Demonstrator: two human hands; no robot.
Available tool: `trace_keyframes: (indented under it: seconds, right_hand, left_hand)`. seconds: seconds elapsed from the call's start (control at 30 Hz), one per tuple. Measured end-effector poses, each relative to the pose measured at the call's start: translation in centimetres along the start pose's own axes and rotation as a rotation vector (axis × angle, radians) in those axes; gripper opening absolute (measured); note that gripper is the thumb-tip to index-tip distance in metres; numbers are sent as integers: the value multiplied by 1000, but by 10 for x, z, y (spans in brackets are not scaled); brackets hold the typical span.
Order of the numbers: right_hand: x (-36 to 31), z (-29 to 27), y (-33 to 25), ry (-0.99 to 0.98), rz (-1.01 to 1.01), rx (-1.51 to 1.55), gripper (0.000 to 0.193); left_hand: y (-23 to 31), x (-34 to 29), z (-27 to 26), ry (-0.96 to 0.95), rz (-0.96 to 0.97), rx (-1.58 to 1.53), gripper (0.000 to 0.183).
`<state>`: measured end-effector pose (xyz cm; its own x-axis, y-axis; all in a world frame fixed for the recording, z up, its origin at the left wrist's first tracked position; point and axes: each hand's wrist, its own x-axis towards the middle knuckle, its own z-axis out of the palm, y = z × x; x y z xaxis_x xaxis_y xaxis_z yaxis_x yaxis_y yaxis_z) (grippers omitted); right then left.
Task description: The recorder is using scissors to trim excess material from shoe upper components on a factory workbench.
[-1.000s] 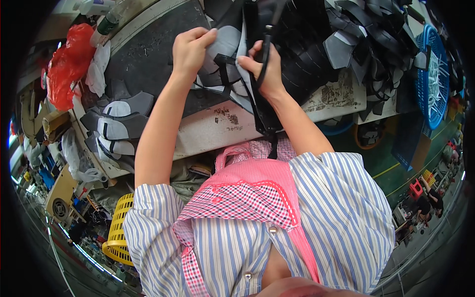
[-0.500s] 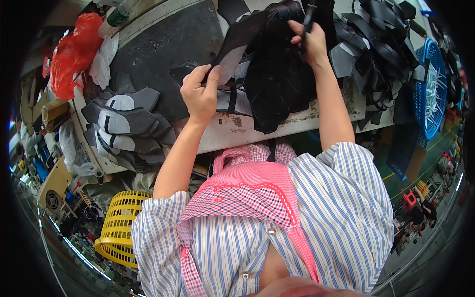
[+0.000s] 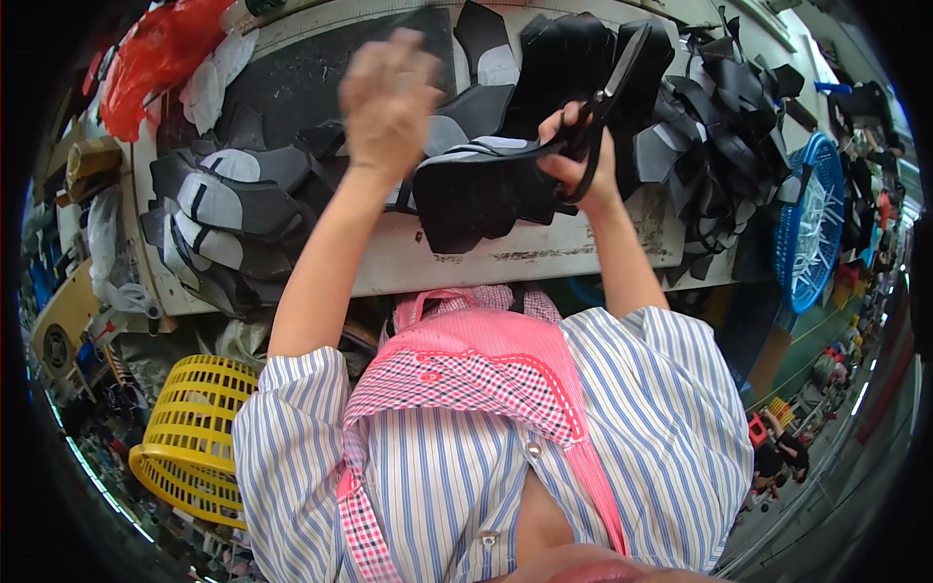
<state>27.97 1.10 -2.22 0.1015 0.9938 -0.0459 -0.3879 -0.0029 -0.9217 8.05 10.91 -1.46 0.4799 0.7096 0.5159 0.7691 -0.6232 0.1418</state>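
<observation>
My right hand (image 3: pixel 598 175) grips black-handled scissors (image 3: pixel 625 73), their blades pointing up and away to the right. Below its fingers and to their left, a stack of black sheet pieces (image 3: pixel 466 199) lies near the table's front edge; the thumb side seems to touch it. My left hand (image 3: pixel 389 107), smeared by motion, is raised over a dark mat (image 3: pixel 301 73). Whether its fingers hold anything is unclear. Behind the scissors sits another bundle of black pieces (image 3: pixel 564 58). A grey-black piece with a white patch (image 3: pixel 498 64) lies beside that bundle.
Dark pieces with white patches (image 3: pixel 233 209) are piled on the table's left. A heap of black and grey pieces (image 3: pixel 719 126) covers its right side, next to a blue basket (image 3: pixel 824 160). A red plastic bag (image 3: pixel 160 63) lies far left; a yellow basket (image 3: pixel 194 403) stands below the table.
My left hand has let go of the dark piece and moved up, away from the stack. My right hand has come lower and nearer with the scissors. The black pieces now lie differently.
</observation>
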Motion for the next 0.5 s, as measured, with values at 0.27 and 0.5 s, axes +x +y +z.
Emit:
trace_keyframes:
  seconds: [0.27,0.5]
  right_hand:
    - [-97,24,3,27,181,-194,36]
    - [-89,31,-1,156,106,-352,43]
  left_hand:
    - [8,-4,15,-941,262,-111,46]
    - [-10,-32,-47,313,-151,-326,26]
